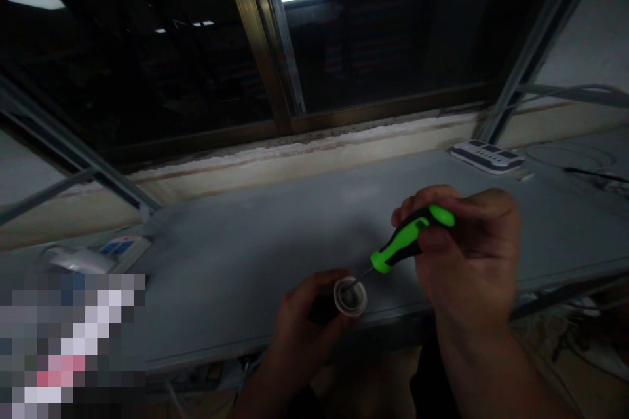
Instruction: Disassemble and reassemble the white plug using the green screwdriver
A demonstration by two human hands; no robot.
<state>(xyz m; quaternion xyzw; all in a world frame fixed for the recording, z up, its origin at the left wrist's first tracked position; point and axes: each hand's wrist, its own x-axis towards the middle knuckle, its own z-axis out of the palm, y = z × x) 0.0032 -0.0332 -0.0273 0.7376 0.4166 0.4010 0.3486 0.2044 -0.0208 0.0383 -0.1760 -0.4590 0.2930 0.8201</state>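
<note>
My right hand point(466, 249) is closed around the handle of a green and black screwdriver point(403, 239). Its thin shaft slants down and left, with the tip inside the mouth of a small white round cup-shaped piece point(362, 304). That piece is gripped between the thumb and fingers of my left hand point(307, 317), its open rim facing up toward me. The inside looks dark, and what the tip touches cannot be made out. Both hands are above the front edge of the grey table point(236, 242).
A white and dark power strip point(486, 156) lies at the back right, with cables point(597, 177) beyond it. At the left sit a pale rounded object point(81, 258) and a white-and-blue box point(128, 249). Metal frame posts point(511, 101) flank the dark window point(393, 33). The lower left corner is pixelated.
</note>
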